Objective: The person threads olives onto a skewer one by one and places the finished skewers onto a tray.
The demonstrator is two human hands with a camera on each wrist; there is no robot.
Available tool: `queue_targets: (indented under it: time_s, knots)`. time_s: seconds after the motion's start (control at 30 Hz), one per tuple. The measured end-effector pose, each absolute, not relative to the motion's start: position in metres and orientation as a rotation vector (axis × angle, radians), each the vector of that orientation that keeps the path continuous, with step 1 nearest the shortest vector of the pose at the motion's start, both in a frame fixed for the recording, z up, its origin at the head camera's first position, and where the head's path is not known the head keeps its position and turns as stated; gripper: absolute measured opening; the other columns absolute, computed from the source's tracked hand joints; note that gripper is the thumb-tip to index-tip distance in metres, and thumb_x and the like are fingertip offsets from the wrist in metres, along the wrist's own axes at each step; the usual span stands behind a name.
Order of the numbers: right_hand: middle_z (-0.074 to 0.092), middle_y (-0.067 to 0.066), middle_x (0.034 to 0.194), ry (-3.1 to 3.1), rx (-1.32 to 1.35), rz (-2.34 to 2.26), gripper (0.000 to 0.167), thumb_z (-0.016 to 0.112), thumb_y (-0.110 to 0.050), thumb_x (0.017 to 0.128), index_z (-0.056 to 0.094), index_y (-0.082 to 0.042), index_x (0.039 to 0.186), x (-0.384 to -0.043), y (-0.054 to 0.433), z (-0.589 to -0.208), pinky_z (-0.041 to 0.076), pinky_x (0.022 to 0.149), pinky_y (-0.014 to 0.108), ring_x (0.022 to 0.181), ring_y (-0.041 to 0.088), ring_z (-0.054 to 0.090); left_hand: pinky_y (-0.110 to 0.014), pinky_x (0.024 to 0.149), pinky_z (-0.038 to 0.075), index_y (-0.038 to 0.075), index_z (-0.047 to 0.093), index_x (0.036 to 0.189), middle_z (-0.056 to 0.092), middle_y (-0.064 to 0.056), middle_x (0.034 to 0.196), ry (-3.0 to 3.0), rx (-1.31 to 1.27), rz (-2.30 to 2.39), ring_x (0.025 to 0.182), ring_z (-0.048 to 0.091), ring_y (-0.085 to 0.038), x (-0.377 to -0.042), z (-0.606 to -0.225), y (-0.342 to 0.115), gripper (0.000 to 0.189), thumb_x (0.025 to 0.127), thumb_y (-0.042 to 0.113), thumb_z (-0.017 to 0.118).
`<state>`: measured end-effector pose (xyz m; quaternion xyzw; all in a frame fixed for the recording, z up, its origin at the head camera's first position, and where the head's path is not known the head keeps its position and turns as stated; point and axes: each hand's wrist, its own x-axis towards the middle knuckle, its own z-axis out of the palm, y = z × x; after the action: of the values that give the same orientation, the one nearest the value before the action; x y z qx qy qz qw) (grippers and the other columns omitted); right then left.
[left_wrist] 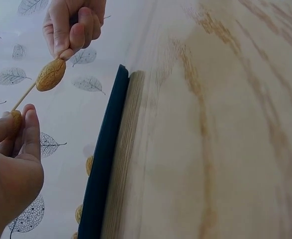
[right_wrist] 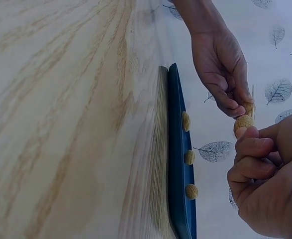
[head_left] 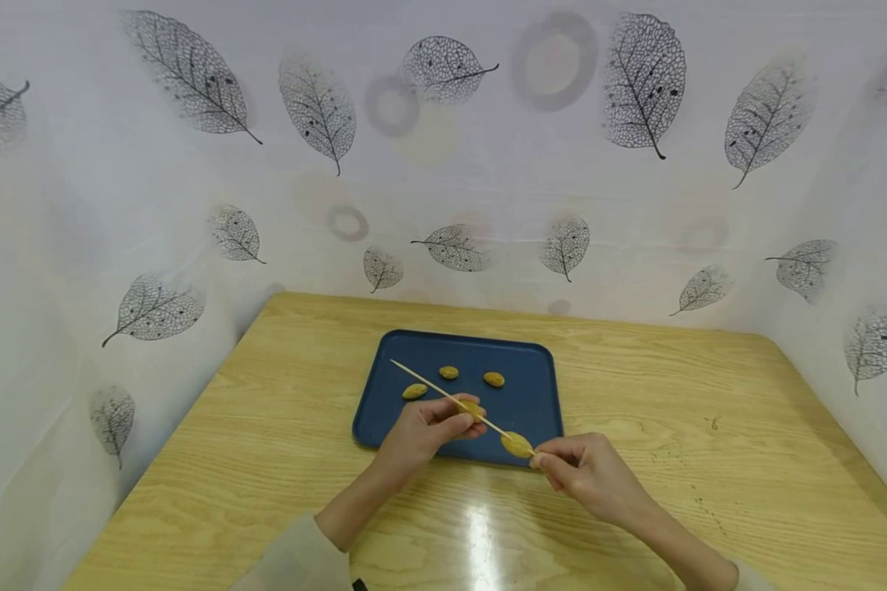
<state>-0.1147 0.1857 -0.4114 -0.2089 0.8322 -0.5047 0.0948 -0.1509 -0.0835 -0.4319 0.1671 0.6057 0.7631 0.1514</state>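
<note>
A thin wooden skewer (head_left: 425, 382) slants between my hands above the blue tray. One yellow-brown, wrinkled oval fruit (head_left: 517, 445) sits on it near its right end, seen larger in the left wrist view (left_wrist: 51, 74). My right hand (head_left: 587, 476) pinches the skewer's end just beyond this fruit. Between thumb and fingers, my left hand (head_left: 432, 427) holds a second such fruit (head_left: 473, 410) against the skewer; I cannot tell whether the skewer runs through it. The skewer's free tip points to the far left, over the tray.
The blue tray (head_left: 369, 410) lies on the wood-grained table (head_left: 266, 427). Three more wrinkled fruits lie on it: one at left (head_left: 415, 391), one in the middle (head_left: 449, 373), one at right (head_left: 494, 379). A leaf-patterned covering (head_left: 488, 180) rises behind the table and at both sides.
</note>
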Motion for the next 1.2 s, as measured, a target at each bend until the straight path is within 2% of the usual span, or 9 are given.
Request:
queue_targets:
  time_s: [0.33,0.57,0.9,1.2]
  knots:
    - [0.049,-0.007,0.058,2.453,-0.613,-1.533,0.027,0.067,-0.015,0.102,0.071,-0.004,0.079,-0.1149,0.1835,-0.4100,0.024,0.039,0.019,0.044,0.002,0.028,-0.032,0.098,0.057,-0.015,0.066,0.124,0.059,-0.016,0.139,1.743,0.489,2.187,0.106,0.071,-0.012,-0.1512,-0.4313,-0.0838,0.032,0.104,0.010,0.063]
    - [0.047,-0.009,0.057,2.487,-0.622,-1.493,0.034,0.066,-0.016,0.103,0.067,-0.003,0.072,-0.1172,0.1824,-0.4089,0.027,0.041,0.019,0.044,0.001,0.028,-0.033,0.098,0.057,-0.013,0.067,0.124,0.060,-0.016,0.137,1.754,0.485,2.182,0.107,0.070,-0.012,-0.1505,-0.4297,-0.0840,0.031,0.105,0.011,0.063]
    - [0.049,-0.008,0.058,2.473,-0.654,-1.521,0.029,0.066,-0.015,0.103,0.069,-0.005,0.076,-0.1174,0.1800,-0.4075,0.028,0.040,0.020,0.044,0.001,0.028,-0.033,0.098,0.057,-0.014,0.067,0.124,0.059,-0.016,0.138,1.762,0.496,2.184,0.107,0.070,-0.013,-0.1503,-0.4298,-0.0845,0.031,0.105,0.010,0.062]
    - [0.049,-0.009,0.056,2.480,-0.670,-1.516,0.033,0.066,-0.015,0.103,0.067,-0.004,0.072,-0.1193,0.1775,-0.4063,0.027,0.039,0.018,0.043,0.000,0.029,-0.033,0.098,0.057,-0.013,0.067,0.123,0.059,-0.017,0.139,1.765,0.495,2.192,0.107,0.070,-0.013,-0.1498,-0.4284,-0.0853,0.031,0.105,0.011,0.063]
